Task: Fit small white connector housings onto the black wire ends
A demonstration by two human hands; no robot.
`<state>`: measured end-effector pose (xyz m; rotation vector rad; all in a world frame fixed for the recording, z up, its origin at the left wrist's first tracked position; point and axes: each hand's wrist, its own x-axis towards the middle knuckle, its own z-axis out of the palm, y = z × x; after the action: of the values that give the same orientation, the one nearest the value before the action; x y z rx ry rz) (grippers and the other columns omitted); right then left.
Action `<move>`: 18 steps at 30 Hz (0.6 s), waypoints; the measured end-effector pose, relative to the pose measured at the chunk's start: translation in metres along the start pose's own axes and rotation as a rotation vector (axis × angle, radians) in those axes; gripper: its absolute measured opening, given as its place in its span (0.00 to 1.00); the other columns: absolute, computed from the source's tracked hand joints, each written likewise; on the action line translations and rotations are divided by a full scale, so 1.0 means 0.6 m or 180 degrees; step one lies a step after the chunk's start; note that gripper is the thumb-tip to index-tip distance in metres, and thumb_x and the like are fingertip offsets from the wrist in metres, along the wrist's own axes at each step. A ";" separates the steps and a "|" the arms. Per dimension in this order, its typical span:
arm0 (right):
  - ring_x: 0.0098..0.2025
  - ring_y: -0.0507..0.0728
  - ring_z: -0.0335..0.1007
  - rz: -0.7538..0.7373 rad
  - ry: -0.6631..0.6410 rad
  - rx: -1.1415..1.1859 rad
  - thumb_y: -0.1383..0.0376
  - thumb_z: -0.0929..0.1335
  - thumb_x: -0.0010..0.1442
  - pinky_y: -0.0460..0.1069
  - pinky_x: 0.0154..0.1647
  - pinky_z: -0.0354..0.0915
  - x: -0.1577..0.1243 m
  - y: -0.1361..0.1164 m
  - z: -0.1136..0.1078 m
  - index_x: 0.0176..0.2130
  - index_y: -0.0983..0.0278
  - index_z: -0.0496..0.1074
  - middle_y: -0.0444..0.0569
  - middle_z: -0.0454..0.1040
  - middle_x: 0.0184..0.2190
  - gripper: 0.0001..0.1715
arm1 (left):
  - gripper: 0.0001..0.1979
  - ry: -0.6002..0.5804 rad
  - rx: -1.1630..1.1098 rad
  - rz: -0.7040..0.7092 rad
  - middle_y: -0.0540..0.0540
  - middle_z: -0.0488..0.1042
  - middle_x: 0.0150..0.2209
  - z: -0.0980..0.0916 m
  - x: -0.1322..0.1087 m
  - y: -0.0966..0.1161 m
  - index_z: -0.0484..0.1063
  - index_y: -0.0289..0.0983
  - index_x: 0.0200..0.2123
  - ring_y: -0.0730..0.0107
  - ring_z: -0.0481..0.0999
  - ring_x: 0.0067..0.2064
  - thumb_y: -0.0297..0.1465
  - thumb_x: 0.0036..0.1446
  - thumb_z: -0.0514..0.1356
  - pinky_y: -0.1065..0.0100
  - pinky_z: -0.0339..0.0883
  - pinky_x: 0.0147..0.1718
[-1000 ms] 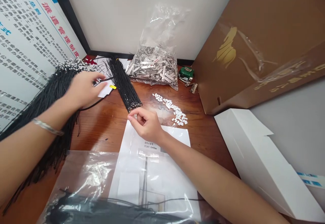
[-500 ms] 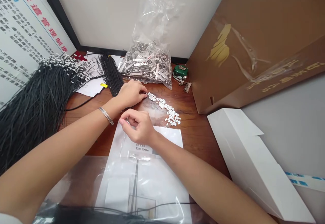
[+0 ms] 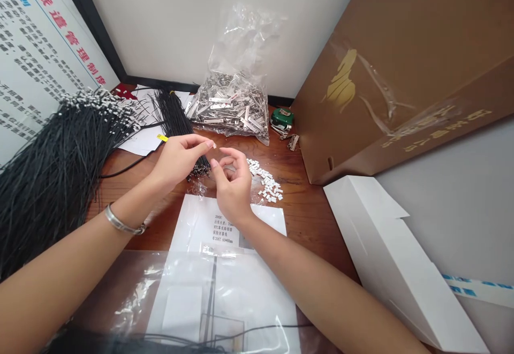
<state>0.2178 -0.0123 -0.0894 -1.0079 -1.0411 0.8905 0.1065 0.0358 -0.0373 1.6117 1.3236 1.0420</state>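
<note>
My left hand (image 3: pixel 182 158) pinches a small white rectangular piece (image 3: pixel 214 146) between thumb and index finger, above the table. Close to its right, my right hand (image 3: pixel 233 185) has curled fingers, with the thumb near the fingertips; whatever it holds is too small to make out. Just beyond my right hand lies a loose pile of similar white pieces (image 3: pixel 270 185), partly covered by the hand. A tied bundle of black wires (image 3: pixel 176 115) runs behind my left hand, its near ends showing between the hands.
A clear bag of metal clips (image 3: pixel 235 105) stands at the wall, beside a green tape measure (image 3: pixel 282 117). Many black wires with white ends (image 3: pixel 68 145) heap at left. A printed sheet (image 3: pixel 193 225) lies in front, partly under clear plastic. A brown box (image 3: pixel 385 75) and white carton (image 3: pixel 385 247) bound the right.
My left hand has drawn back from the pile and lifted, now with a white piece in its fingertips. My right hand has moved right and up, close to it.
</note>
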 end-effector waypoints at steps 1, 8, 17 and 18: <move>0.20 0.46 0.55 0.0000 -0.0009 0.0033 0.63 0.68 0.57 0.45 0.20 0.54 0.001 0.002 0.000 0.45 0.60 0.68 0.41 0.67 0.30 0.15 | 0.11 -0.0022 -0.0121 -0.0114 0.46 0.80 0.33 -0.005 -0.011 0.004 0.79 0.35 0.30 0.67 0.74 0.36 0.37 0.51 0.63 0.69 0.66 0.37; 0.21 0.46 0.55 -0.0298 -0.0081 -0.0122 0.64 0.69 0.58 0.46 0.22 0.57 -0.001 0.006 0.000 0.38 0.61 0.77 0.45 0.71 0.33 0.07 | 0.10 -0.0228 -0.0243 -0.0415 0.49 0.75 0.26 -0.016 -0.048 0.012 0.79 0.35 0.28 0.76 0.63 0.24 0.37 0.49 0.64 0.71 0.57 0.23; 0.26 0.49 0.64 0.0021 -0.0124 -0.0063 0.63 0.70 0.57 0.46 0.26 0.62 -0.001 0.004 -0.001 0.35 0.63 0.78 0.47 0.75 0.33 0.07 | 0.15 -0.0260 0.0948 -0.0217 0.46 0.78 0.32 -0.050 -0.055 -0.012 0.77 0.37 0.35 0.68 0.71 0.28 0.41 0.56 0.57 0.68 0.63 0.29; 0.26 0.49 0.65 0.0089 -0.0110 -0.0070 0.62 0.70 0.57 0.47 0.26 0.63 -0.001 0.004 -0.001 0.36 0.64 0.78 0.48 0.75 0.34 0.08 | 0.14 -0.0179 0.1337 -0.0109 0.45 0.79 0.34 -0.054 -0.054 -0.020 0.76 0.37 0.36 0.65 0.73 0.30 0.40 0.57 0.56 0.66 0.64 0.31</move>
<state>0.2179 -0.0123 -0.0920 -1.0307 -1.0702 0.9241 0.0686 0.0077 -0.0405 1.8978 1.6011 0.7217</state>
